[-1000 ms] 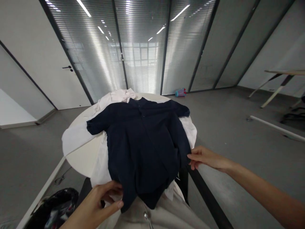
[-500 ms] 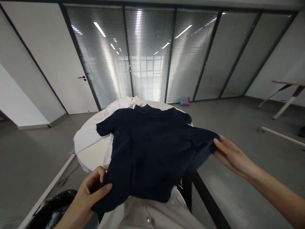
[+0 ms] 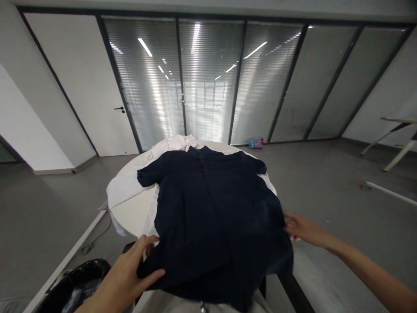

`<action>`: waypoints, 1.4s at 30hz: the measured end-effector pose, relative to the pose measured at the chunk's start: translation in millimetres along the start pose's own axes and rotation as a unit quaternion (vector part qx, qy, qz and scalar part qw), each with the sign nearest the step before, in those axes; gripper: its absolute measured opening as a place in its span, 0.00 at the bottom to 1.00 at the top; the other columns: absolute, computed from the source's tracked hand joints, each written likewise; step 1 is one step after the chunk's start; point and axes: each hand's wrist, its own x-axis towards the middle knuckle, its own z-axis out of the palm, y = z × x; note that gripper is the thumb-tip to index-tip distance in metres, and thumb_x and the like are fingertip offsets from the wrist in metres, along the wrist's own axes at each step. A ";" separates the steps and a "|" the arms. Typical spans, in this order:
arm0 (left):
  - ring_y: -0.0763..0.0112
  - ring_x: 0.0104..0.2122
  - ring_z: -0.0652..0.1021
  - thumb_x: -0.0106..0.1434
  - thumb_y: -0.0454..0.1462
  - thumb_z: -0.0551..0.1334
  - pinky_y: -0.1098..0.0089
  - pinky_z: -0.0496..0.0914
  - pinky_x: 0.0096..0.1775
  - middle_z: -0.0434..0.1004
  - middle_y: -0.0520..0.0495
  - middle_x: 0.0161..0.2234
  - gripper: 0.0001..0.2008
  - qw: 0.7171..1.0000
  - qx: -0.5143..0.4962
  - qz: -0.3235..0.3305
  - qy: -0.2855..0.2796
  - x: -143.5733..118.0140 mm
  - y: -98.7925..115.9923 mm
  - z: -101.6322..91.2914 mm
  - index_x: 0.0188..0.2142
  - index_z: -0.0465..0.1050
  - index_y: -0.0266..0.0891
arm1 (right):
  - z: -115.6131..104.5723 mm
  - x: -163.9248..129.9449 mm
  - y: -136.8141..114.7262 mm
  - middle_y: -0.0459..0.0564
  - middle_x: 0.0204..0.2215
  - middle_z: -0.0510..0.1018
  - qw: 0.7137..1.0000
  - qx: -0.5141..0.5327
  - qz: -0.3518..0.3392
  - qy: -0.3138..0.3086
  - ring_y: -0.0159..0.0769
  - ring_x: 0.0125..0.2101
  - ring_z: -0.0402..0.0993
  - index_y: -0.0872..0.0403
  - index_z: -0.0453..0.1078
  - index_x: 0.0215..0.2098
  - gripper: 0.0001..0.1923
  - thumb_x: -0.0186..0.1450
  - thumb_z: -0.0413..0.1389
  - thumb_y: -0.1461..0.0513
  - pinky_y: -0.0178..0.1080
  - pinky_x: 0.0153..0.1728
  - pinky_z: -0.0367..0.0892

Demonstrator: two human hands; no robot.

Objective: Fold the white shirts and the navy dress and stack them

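Observation:
A dark navy short-sleeved shirt (image 3: 211,208) lies spread on a round white table (image 3: 133,213), collar at the far side and hem hanging over the near edge. My left hand (image 3: 130,274) grips the lower left corner of the hem, thumb on top of the cloth. At the right, my right hand (image 3: 301,228) holds the shirt's lower right side edge, its fingertips partly hidden under the fabric. A white garment (image 3: 127,184) lies under the navy shirt and sticks out to the left and at the far side.
A black bag or bin (image 3: 78,284) sits on the floor at lower left. A dark table frame bar (image 3: 293,291) runs down to the right. A small colourful bottle (image 3: 256,142) lies by the glass wall. Another table's legs (image 3: 399,139) stand far right.
The right side of the shirt, lifted and pulled out to the right half a second ago, has come down flat. Both hands stayed on the hem corners. The view tilted up slightly.

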 end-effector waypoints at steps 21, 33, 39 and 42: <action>0.70 0.23 0.76 0.66 0.53 0.58 0.73 0.69 0.28 0.76 0.51 0.24 0.21 0.992 0.080 -0.048 0.080 23.6 2.3 -50.4 0.48 0.78 0.44 | 19.2 60.7 -107.7 0.55 0.58 0.74 0.919 -0.247 -0.278 0.128 0.52 0.60 0.66 0.48 0.76 0.53 0.25 0.71 0.47 0.45 0.58 0.62 0.58; 0.52 0.69 0.57 0.74 0.49 0.48 0.53 0.54 0.66 0.61 0.33 0.66 0.29 0.965 0.198 0.168 -0.041 292.5 32.2 19.7 0.64 0.65 0.31 | 39.0 247.9 -211.8 0.55 0.72 0.47 0.895 -0.377 -0.223 0.084 0.56 0.70 0.41 0.49 0.52 0.72 0.37 0.73 0.36 0.42 0.57 0.67 0.44; 0.40 0.70 0.42 0.67 0.64 0.45 0.37 0.39 0.65 0.42 0.38 0.72 0.41 0.965 0.215 0.087 -0.119 331.4 9.1 54.8 0.71 0.51 0.47 | 55.1 297.8 -196.4 0.52 0.74 0.37 0.920 -0.362 -0.140 0.052 0.60 0.71 0.37 0.41 0.44 0.74 0.38 0.71 0.32 0.38 0.61 0.66 0.40; 0.40 0.70 0.43 0.66 0.66 0.43 0.37 0.39 0.65 0.42 0.38 0.72 0.42 0.966 0.207 0.085 -0.130 340.4 4.0 58.5 0.71 0.50 0.47 | 53.6 311.7 -191.9 0.50 0.74 0.40 0.920 -0.369 -0.126 0.037 0.58 0.71 0.37 0.41 0.44 0.74 0.39 0.70 0.32 0.36 0.60 0.67 0.40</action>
